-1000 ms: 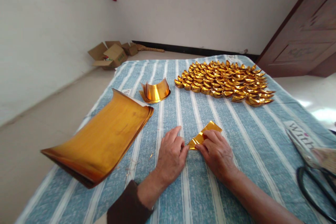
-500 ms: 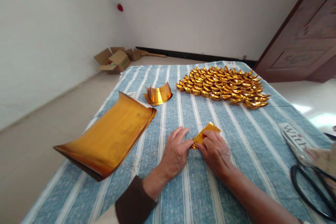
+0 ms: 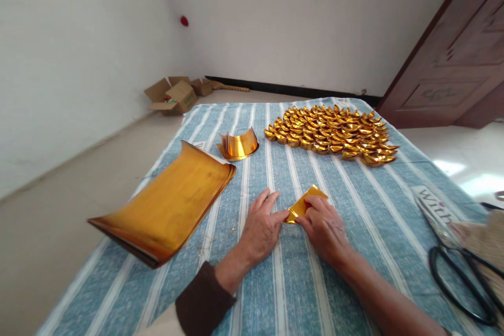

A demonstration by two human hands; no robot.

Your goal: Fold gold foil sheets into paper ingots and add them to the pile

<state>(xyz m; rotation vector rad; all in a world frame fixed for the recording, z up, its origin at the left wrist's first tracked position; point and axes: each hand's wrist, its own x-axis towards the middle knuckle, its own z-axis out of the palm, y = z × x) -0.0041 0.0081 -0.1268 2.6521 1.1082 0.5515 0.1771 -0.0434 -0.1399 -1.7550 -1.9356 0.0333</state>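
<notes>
One foil piece (image 3: 300,206), right hand (image 3: 325,226) pinched on it; left hand (image 3: 260,228) touching, grip unclear. Dozens of folded boats (image 3: 331,134), overlap blocks count. One scissors (image 3: 466,256), handle cropped.

Raised surface, draped in a blue cloth with white stripes (image 3: 299,289); over the feed I read "With" on a white patch (image 3: 431,200) at right. Far side, right: packed rows of folded gold pieces (image 3: 331,134). Left: large stack of gold sheets (image 3: 169,199), ends curling; beyond it, I log a smaller curved stack (image 3: 239,144). Near middle: small gold sheet (image 3: 301,205). Right: black-handled scissors (image 3: 447,240). Loose gold scraps (image 3: 233,229) beside the large stack.
</notes>
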